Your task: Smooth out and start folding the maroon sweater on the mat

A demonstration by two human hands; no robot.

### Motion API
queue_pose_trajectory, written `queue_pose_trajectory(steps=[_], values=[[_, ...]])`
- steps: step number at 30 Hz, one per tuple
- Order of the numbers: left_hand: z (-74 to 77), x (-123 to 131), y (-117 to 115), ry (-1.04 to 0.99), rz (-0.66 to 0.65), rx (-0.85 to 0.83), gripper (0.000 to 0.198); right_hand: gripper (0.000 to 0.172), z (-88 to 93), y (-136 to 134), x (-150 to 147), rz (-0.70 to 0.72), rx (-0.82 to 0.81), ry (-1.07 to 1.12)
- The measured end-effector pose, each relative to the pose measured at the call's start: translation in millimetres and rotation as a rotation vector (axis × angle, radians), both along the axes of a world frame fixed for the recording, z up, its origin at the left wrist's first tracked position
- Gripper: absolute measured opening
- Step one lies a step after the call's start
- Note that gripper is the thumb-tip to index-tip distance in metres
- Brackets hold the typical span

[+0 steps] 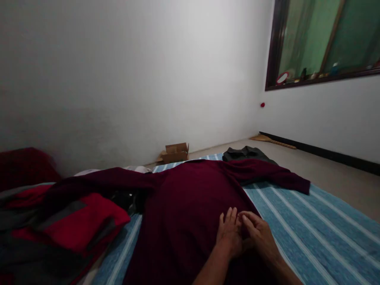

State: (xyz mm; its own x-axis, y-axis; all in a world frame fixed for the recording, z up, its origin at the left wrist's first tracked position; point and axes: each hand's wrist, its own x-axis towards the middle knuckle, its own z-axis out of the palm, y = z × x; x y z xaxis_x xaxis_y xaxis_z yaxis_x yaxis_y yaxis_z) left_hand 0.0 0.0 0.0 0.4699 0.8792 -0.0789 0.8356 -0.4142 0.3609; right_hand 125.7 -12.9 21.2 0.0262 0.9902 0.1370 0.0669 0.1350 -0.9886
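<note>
Head view: on the blue striped sheet (311, 223), a dark maroon long-sleeved top (184, 209), spread out from the near edge, cut off by the frame, almost to the far edge. Over its lower right part, two hands close together. On the left hand (230, 236), back upward, outstretched fingers with narrow gaps between. On the right hand (263, 234), bent fingers, thumb and forefinger drawn narrow beside the left fingertips. Cannot tell whether pinching something small or merely touching the other hand. Hard to make out: left thumb and lower right-hand fingers, dim and overlapping. One sleeve out toward the sheet's right edge; the other toward the left edge, its end lost in shadow by a red and grey heap of clothing (86, 227), itself cut off at left. Between heap and top, something black and shiny (129, 201), too dark to identify. Near the far edge, a folded dark garment (245, 153), partly hidden behind the right-hand sleeve.
</note>
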Motion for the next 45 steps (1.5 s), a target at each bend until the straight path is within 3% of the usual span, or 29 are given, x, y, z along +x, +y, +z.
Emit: queue_pose_trajectory(steps=[5, 9, 13, 17, 23, 28, 32, 37, 45], values=[[-9.7, 2, 3, 0.035, 0.01, 0.041, 0.07, 0.04, -59.5, 17, 1, -0.036, 0.126, -0.29], [-9.9, 4, 5, 0.05, -0.008, 0.033, 0.069, 0.041, -79.6, 24, 1, -0.021, 0.185, -0.496], [-1.7, 3, 6, -0.016, 0.001, 0.017, 0.067, 0.044, -79.3, 25, 1, -0.034, 0.2, -0.633], [15.5, -6, -4, -0.04, 0.014, -0.033, 0.07, 0.046, -75.4, 24, 3, -0.017, 0.194, -0.741], [43.1, -59, -52, -0.071, 0.115, 0.151, 0.049, 0.043, -72.3, 20, 7, 0.009, 0.189, -0.903], [33.4, -111, -107, -0.135, 0.219, 0.332, 0.045, 0.046, -67.6, 18, 5, 0.053, 0.159, -1.072], [18.1, -121, -141, -0.152, 0.192, 0.324, 0.046, 0.051, -63.7, 16, 5, 0.082, 0.143, -1.178], [11.7, -113, -154, -0.108, 0.181, 0.244, 0.047, 0.053, -58.7, 13, 6, 0.111, 0.131, -1.266], [19.0, -105, -161, -0.028, 0.162, 0.143, 0.051, 0.054, -55.4, 10, 8, 0.128, 0.115, -1.309]])
